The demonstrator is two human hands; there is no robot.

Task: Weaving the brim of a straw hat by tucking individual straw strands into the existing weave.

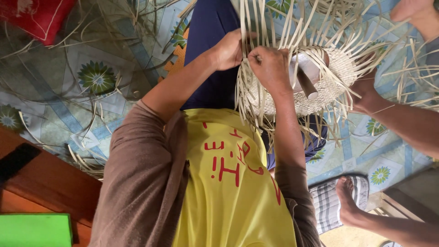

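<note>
Patterned vinyl flooring point(91, 77) in pale blue with flower medallions is spreading under everything, and loose dried palm strips point(87, 132) are lying scattered across it. The person is sitting over it in a yellow shirt with brown sleeves and dark blue trousers, and a half-woven round basket piece point(329, 82) is resting on the lap, just beyond the knees, with long unwoven strips fanning out from its rim in all directions. The left hand point(228, 49) is closing around a bunch of upright strips at the near edge of the weave, fingers curled tight on them. The right hand point(270, 68) is lying just beside it, pinching a strip between thumb and fingers, knuckles bent over the woven part. A pale cardboard tube point(307, 75) is lying on top of the woven disc, touching the right hand's far side. Another person's hand point(363, 89) is pressing on the far rim of the weave, and another hand point(346, 201) is resting near a striped cloth point(327, 206) lower down. A red cushion point(39, 16) is sitting at the far corner, and a green box point(34, 229) beside brown wood at the near edge.
</note>
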